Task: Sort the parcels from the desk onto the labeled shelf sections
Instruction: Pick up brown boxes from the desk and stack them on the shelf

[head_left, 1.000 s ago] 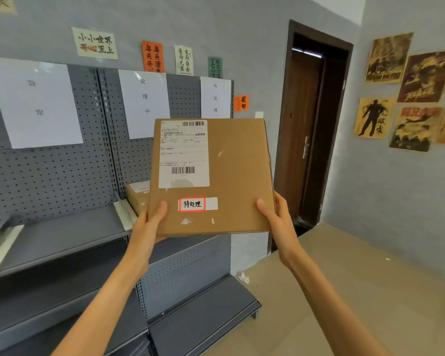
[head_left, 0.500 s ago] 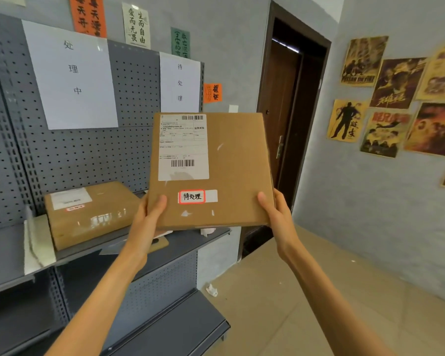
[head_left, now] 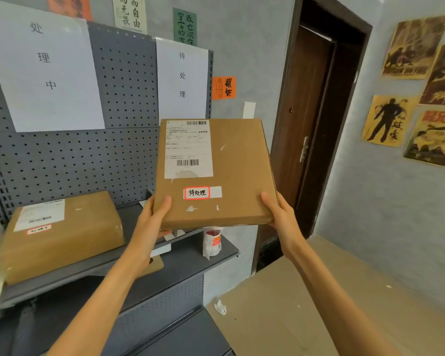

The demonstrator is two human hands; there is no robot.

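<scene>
A flat brown cardboard parcel (head_left: pixel 237 170) is held up in front of the grey shelf (head_left: pixel 180 263). It carries a white shipping label and a small red-framed sticker with handwritten characters. My left hand (head_left: pixel 152 222) grips its lower left corner, thumb on the front. My right hand (head_left: pixel 278 214) grips its lower right corner. Behind the parcel a white paper sign (head_left: pixel 181 78) hangs on the pegboard, marking the rightmost section. A larger sign (head_left: pixel 44 70) marks the section to its left, where another brown parcel (head_left: pixel 62 235) lies on the shelf.
A small wrapped bottle (head_left: pixel 212 242) stands on the shelf's right end, below the held parcel. A flat brown card piece (head_left: pixel 154 264) lies beside my left forearm. A dark wooden door (head_left: pixel 311 129) is to the right. Posters hang on the right wall.
The view has swung and closed in on the shelf's right end. The held parcel now sits lower, in front of the rightmost sign. The wrapped bottle has come into sight.
</scene>
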